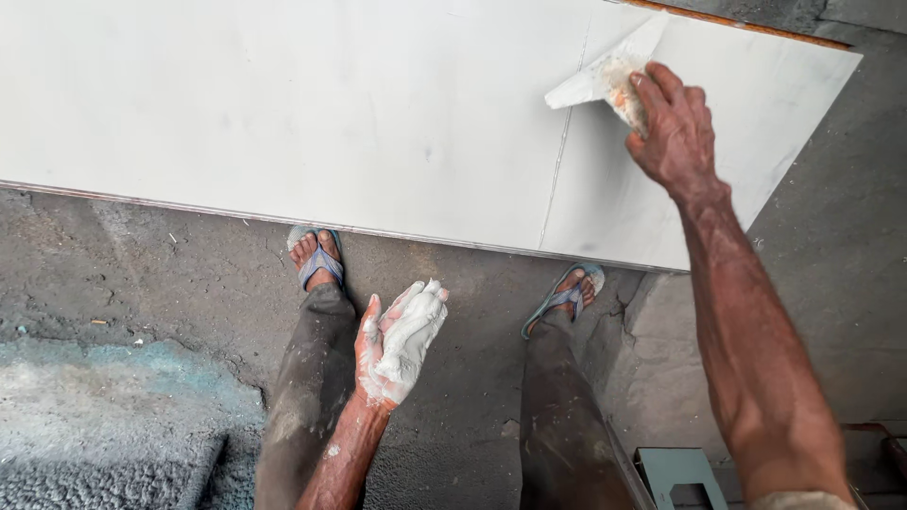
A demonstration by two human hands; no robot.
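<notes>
Putty blade [605,74], flat, pale, smeared w/ white filler, lies pressed on the white board [283,104] at approx 1 o'clock in view, its broad edge pointing toward 10 o'clock, just right of a thin seam line [564,142] running down the board. Right hand [673,127] grips the blade's rear end, fingers curled tight over it, thumb side hidden; forearm runs down to 5 o'clock. Left hand [397,345] hangs low at 6 o'clock, well apart from the board, palm up and half cupped, holding a lump of white putty [413,332]; fingers loosely bent around it, not clenched, skin caked w/ the same white. Board is a big smooth panel filling the upper frame, near edge showing a thin brownish strip, far edge at 1 o'clock w/ an orange-brown rim [737,21]. Below the near edge: two feet in blue-grey flip-flops, left one [316,255] at 7 o'clock of the seam, right one [567,293] right under it, toes just tucked beneath the board edge. Dusty grey trousers [312,397] below. Floor is rough dark concrete [142,274], cracked, w/ a bluish-stained patch [104,387] at 8 o'clock. At 5 o'clock, a small grey-green metal frame [680,467], partly cut off by the picture edge; can't tell what it is. No labels or signs visible on anything.
</notes>
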